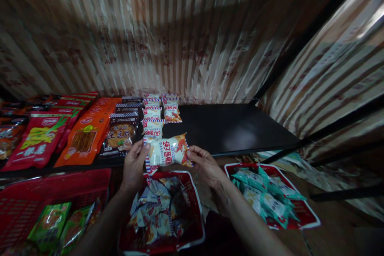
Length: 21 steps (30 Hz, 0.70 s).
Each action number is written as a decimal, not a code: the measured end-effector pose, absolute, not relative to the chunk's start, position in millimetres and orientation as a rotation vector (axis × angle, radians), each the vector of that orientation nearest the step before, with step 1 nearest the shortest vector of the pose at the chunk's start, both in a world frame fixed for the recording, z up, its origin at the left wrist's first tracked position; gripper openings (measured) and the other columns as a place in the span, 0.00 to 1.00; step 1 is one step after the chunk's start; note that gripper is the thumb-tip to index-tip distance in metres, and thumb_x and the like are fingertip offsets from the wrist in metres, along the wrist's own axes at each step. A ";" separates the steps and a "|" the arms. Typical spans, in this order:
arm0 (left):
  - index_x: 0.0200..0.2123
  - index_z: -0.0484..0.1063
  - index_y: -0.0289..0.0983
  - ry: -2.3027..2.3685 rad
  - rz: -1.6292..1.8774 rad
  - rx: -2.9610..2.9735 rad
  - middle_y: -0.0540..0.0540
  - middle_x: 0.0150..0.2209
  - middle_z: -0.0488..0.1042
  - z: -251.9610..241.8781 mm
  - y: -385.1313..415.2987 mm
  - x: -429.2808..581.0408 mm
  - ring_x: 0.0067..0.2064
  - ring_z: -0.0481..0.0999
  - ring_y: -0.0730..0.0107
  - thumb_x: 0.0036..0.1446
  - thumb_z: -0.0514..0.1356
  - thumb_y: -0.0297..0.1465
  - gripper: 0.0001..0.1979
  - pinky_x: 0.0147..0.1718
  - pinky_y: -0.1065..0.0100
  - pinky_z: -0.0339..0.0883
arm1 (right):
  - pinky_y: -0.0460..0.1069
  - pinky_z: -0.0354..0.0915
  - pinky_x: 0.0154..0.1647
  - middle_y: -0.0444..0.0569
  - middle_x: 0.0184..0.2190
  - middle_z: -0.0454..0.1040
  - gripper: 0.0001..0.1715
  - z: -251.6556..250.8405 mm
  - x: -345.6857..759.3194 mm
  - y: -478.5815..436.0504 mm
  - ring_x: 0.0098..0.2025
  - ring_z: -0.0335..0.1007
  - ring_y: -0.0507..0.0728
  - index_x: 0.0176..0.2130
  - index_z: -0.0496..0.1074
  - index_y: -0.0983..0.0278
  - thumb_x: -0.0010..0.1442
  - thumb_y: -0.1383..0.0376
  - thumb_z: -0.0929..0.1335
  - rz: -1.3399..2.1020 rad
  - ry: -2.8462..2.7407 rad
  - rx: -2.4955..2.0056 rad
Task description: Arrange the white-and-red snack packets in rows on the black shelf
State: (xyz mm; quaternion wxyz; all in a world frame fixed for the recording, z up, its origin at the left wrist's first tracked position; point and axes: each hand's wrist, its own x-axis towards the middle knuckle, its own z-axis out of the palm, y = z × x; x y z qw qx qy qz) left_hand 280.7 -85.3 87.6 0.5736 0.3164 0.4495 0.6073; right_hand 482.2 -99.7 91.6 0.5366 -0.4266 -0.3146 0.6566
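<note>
Between both hands I hold a white snack bag (168, 151) with red lettering and a shrimp picture, turned sideways above the shelf's front edge. My left hand (134, 165) pinches its striped left end. At the other end, the fingers of my right hand (204, 165) grip the corner. Just behind it, matching snack bags stand in a row (153, 114) on the black shelf (222, 128), with a shorter second row (171, 109) to the right. Below my hands is a red basket (196, 208) holding several more of these bags.
Brown potato-chip bags (121, 134), an orange bag (85, 132) and red bags (39, 140) line the shelf's left. A red basket (90, 184) with green packets (49, 222) is lower left; another basket (309, 214) with teal bags (264, 194) is lower right. Corrugated wall behind.
</note>
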 end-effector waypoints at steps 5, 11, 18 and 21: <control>0.45 0.71 0.32 0.993 1.430 0.719 0.39 0.44 0.77 89.1 -90.2 284.1 0.49 0.74 0.57 0.44 0.66 0.42 0.27 0.52 0.57 0.64 | 0.48 0.65 0.36 0.44 0.26 0.77 0.17 83.1 467.2 -103.7 0.29 0.71 0.52 0.24 0.72 0.63 0.38 0.58 0.78 1.516 -0.664 -1.001; 0.45 0.71 0.36 0.796 1.424 0.840 0.44 0.44 0.77 84.0 -93.2 300.5 0.50 0.73 0.61 0.50 0.63 0.37 0.19 0.54 0.56 0.62 | 0.50 0.67 0.38 0.45 0.27 0.76 0.17 80.5 449.5 -106.7 0.32 0.72 0.55 0.25 0.72 0.62 0.39 0.57 0.78 1.483 -0.583 -0.959; 0.51 0.62 0.39 0.798 1.405 0.860 0.43 0.46 0.75 78.7 -88.4 320.7 0.48 0.74 0.62 0.52 0.63 0.37 0.25 0.48 0.62 0.67 | 0.50 0.67 0.42 0.45 0.34 0.78 0.16 80.6 434.4 -118.2 0.38 0.73 0.55 0.33 0.75 0.60 0.43 0.59 0.76 1.578 -0.566 -0.921; 0.57 0.54 0.40 0.804 1.415 0.804 0.42 0.50 0.72 81.2 -88.7 322.7 0.50 0.73 0.61 0.51 0.63 0.37 0.33 0.48 0.63 0.67 | 0.48 0.67 0.39 0.45 0.32 0.78 0.15 76.7 439.3 -119.8 0.34 0.73 0.53 0.32 0.76 0.62 0.43 0.59 0.76 1.673 -0.673 -0.977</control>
